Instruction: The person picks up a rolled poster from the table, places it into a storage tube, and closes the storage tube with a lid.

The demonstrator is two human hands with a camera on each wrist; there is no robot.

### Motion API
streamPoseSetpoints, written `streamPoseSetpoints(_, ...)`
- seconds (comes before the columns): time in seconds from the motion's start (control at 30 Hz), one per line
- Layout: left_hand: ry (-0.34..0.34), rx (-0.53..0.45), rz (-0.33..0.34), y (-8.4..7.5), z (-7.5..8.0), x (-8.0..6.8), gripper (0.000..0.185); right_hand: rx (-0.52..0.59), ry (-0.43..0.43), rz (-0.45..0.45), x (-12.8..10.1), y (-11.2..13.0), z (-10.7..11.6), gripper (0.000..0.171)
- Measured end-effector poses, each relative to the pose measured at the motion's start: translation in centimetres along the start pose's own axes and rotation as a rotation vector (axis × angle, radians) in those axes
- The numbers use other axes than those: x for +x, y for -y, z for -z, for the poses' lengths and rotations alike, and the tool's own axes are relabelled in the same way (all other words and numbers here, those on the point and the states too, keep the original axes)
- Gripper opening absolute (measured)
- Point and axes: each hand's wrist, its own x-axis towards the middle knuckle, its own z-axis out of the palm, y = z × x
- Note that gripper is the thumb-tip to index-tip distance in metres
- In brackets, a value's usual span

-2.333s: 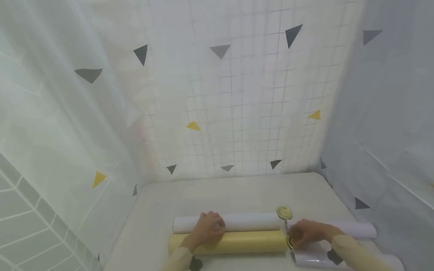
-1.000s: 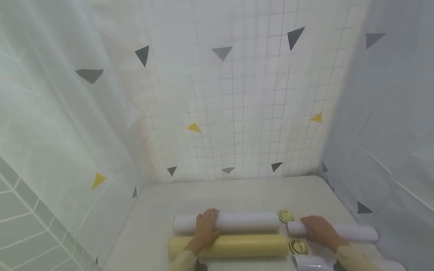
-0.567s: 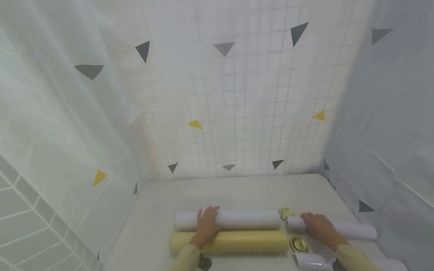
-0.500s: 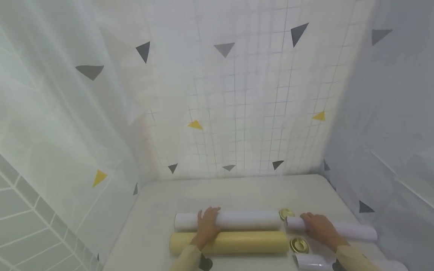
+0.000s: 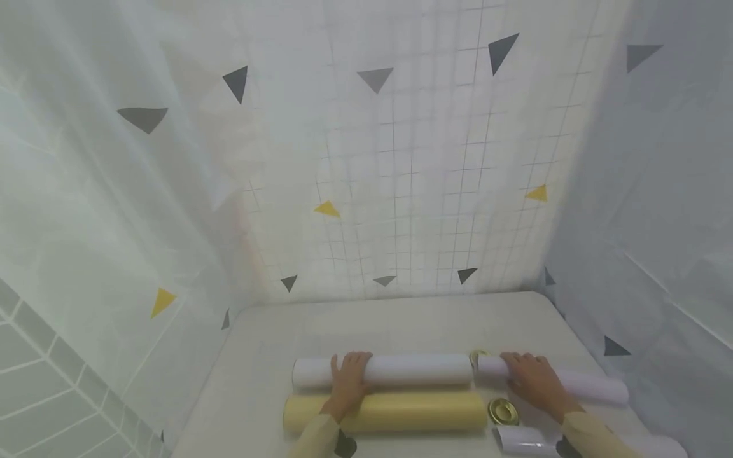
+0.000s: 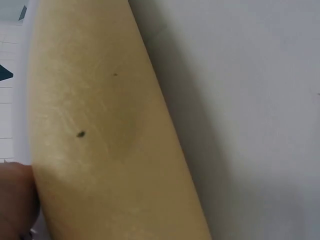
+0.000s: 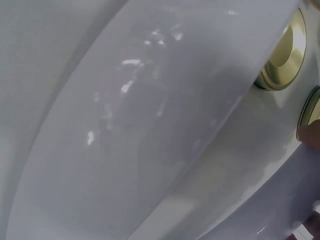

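We found no readable text, label, brand, number or sign in any view; the long white paper roll [image 5: 389, 370], the pale yellow roll [image 5: 401, 411] beside it, the round gold metal caps [image 5: 503, 411] and the white grid-patterned curtain with grey and yellow triangles [image 5: 401, 178] bore no lettering that we could make out

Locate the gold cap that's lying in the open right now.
In the head view the gold cap lies on the table off the right end of the yellow tube, just near-side of the right hand.
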Motion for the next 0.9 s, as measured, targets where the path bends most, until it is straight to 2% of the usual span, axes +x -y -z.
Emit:
streamPoseSetpoints(0.23, 0.001, 0.034, -0.001, -0.5, 0.6, -0.3, 0.063, 0.006, -0.01, -0.007, 0.5, 0.4, -0.4, 0.055)
streamPoseSetpoints(0.53, -0.072, 0.081, 0.003, -0.5, 0.7, -0.6, 0.065, -0.028, -0.019, -0.018, 1.2, 0.8, -1.2, 0.054)
streamPoseSetpoints(0.7, -0.09, 0.117, 0.005, -0.7, 1.6, -0.3, 0.066, -0.033, -0.044, -0.015, 1.6, 1.2, -1.1, 0.053)
streamPoseSetpoints(0.9, -0.12, 0.092, 0.009, -1.0, 2.5, 0.4, 0.066, -0.04, -0.019, -0.04, 2.1, 1.8, -0.5, 0.052)
